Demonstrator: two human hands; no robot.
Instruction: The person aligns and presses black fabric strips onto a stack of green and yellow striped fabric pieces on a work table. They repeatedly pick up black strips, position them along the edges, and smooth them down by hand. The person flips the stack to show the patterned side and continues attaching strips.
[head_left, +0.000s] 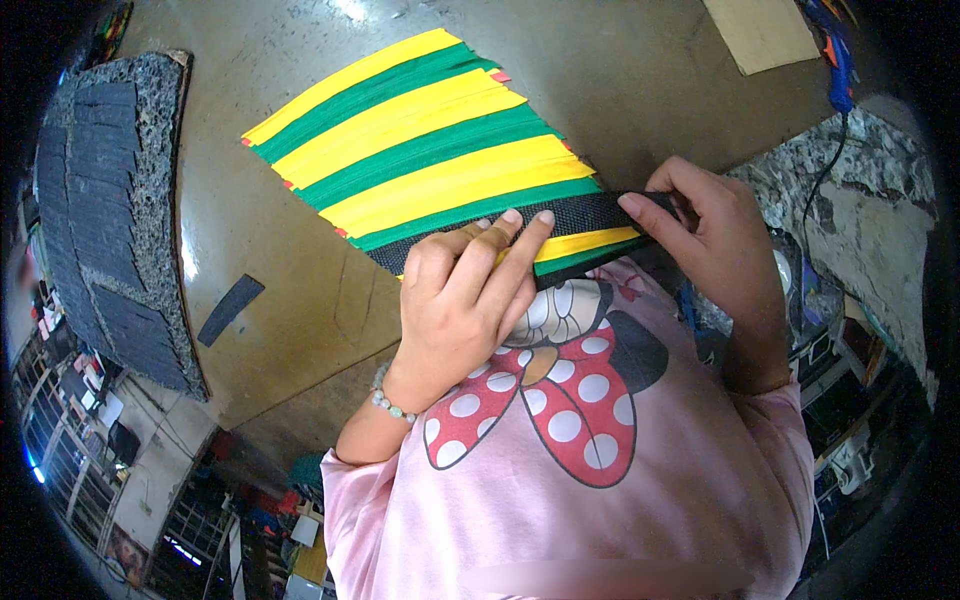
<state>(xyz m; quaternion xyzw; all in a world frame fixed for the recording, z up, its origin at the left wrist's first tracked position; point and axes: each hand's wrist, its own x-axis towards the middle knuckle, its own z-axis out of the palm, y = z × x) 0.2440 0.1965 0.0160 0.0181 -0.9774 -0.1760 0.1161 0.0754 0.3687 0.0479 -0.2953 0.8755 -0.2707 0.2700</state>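
The left hand (pixel 455 300) lies palm down over the near edge of the striped bundle, its fingers slightly parted and their tips on a black woven strip (pixel 585 213); its thumb is hidden, so I cannot tell whether it grips from below. The right hand (pixel 715 235) is nearly closed, pinching the strip's right end between thumb and fingers. The strip lies across the bundle's near part, just in front of the wearer's pink shirt (pixel 600 530) — its long axis runs crosswise, the right end pointing a little farther away. Yellow and green bands of the striped bundle (pixel 430 130) run much the same way, while the bundle itself stretches away over the brown tabletop (pixel 300 310), slanting left. A beaded bracelet (pixel 390 400) circles the left wrist. Farther left lie a short dark piece (pixel 230 310) and, beyond it, a rough board (pixel 110 200) covered with dark grey strips. At the far right sit a cardboard sheet (pixel 765 35) and a blue tool (pixel 840 70) with a black cord.
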